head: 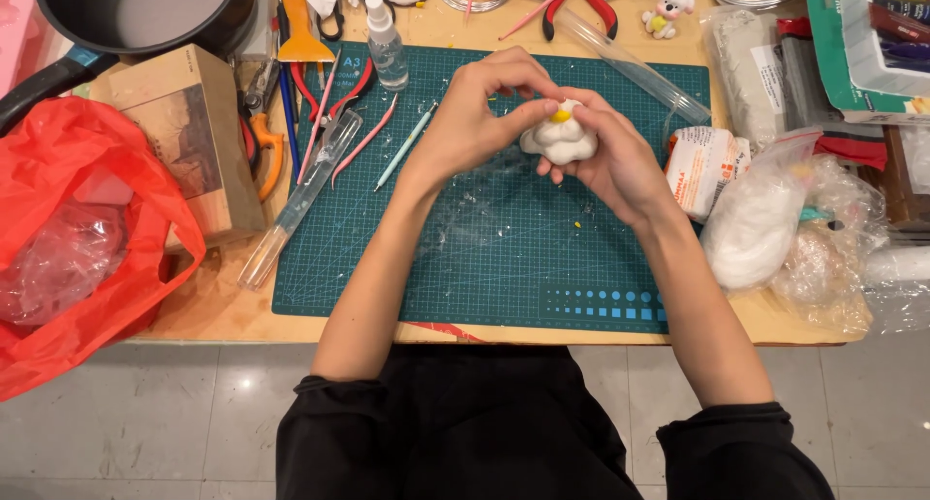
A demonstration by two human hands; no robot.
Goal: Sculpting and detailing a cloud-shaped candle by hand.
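Going from the left edge of the bench [223,316], a red plastic bag [77,219] is slumping over the edge beside a cardboard box [194,132], and a clear tube [291,209] with a row of thin modelling tools [334,122] is lying along the left border of the green cutting mat [484,267].

Over the upper middle of the mat, the left hand [475,122] is arching down from above, its fingers [523,83] curled and the thumb and forefinger tips pressed together on a small yellow bit [560,116] sitting on top of a white clay lump [560,140]. The right hand [610,156] is cupping that lump from below and from the right, its fingers wrapped loosely around the underside, pinching nothing, just cradling.

So the lump is lying between the two hands, raised off the mat, with the yellow bit directly under the left fingertips and just beside the right forefinger.

To do this well, I judge that the pressing wants to be light and straight down, so that the soft white body is not getting dented, while the cradling hand is keeping an even, loose support rather than squeezing.

Further right, a printed white packet [702,171] and a bagged white mass [756,224] are resting near the right edge of the bench.
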